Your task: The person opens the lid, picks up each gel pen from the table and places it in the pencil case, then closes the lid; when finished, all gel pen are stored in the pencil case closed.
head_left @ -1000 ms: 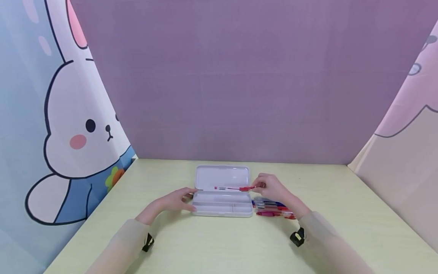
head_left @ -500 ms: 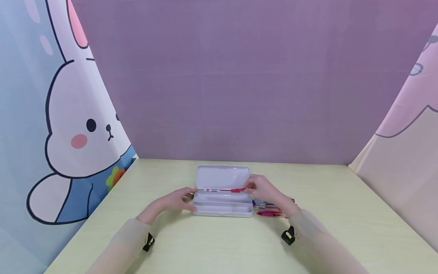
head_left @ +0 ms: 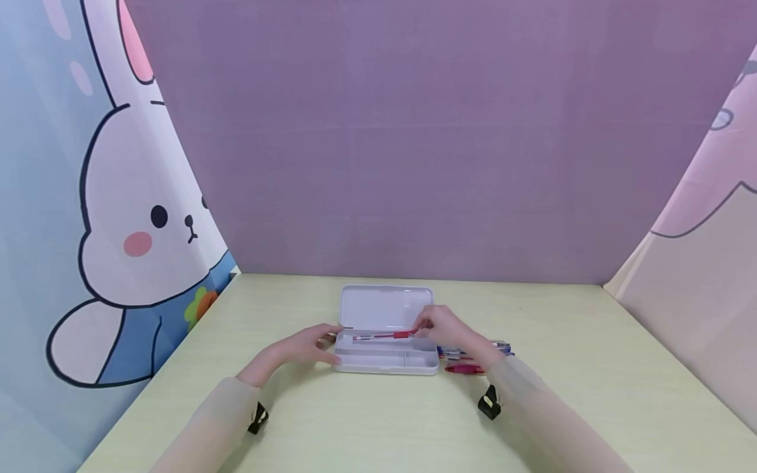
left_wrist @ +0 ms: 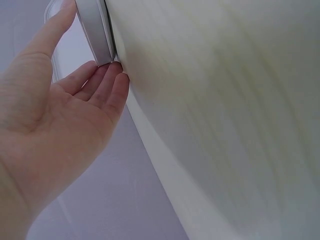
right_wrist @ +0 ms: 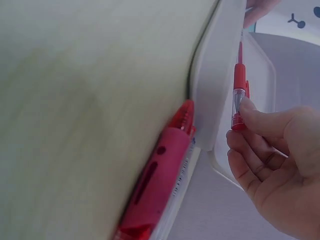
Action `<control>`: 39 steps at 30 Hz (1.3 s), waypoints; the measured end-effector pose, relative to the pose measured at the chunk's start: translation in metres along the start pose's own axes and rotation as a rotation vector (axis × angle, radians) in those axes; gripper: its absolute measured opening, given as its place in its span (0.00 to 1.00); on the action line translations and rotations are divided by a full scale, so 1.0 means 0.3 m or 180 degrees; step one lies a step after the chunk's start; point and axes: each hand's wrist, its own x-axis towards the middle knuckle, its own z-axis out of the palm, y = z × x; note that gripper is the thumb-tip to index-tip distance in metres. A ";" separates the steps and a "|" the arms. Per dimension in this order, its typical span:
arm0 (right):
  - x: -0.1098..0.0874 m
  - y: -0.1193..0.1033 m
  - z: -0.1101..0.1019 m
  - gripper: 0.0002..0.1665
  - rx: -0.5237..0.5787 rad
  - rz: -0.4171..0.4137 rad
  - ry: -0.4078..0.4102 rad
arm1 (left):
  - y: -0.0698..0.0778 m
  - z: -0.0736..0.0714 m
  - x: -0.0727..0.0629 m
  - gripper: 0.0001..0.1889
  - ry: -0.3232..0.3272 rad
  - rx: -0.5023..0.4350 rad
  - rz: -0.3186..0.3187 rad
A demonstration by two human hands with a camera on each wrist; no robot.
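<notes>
A white pencil case (head_left: 369,360) lies with its lid (head_left: 378,306) swung back, its tray split into a long rear compartment and two front ones. My left hand (head_left: 303,345) holds the case's left end, thumb on one side and fingertips on the other, as the left wrist view shows. Between thumb and fingers, my right hand (head_left: 447,326) pinches the capped end of a clear pen with a red cap and grip (head_left: 381,336). The pen lies lengthwise over the rear compartment; whether it touches the floor of the case I cannot tell.
Right of the case, partly under my right forearm, lie several blue and red pens (head_left: 452,353). A thick pink retractable pen (right_wrist: 157,180) is nearest the front. A purple backdrop (head_left: 414,164) closes off the table's (head_left: 367,420) far edge.
My right hand has moved left and slightly towards me, bringing the red pen from in front of the lid to over the rear compartment. The left hand stays on the case.
</notes>
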 end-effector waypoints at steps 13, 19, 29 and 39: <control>0.020 0.009 0.039 0.03 0.0025 0.0136 -0.0121 | 0.006 -0.004 0.001 0.39 -0.0002 -0.0057 -0.0053; 0.024 -0.001 0.042 0.03 -0.0021 0.0197 -0.0096 | 0.007 -0.004 0.001 0.39 0.0009 -0.0017 -0.0052; 0.027 -0.005 0.046 0.03 -0.0074 0.0233 -0.0145 | 0.013 -0.002 -0.004 0.40 0.0011 -0.0064 -0.0141; 0.026 -0.001 0.062 0.03 -0.0236 0.0372 -0.0112 | 0.008 0.002 -0.003 0.40 -0.0009 -0.0055 -0.0122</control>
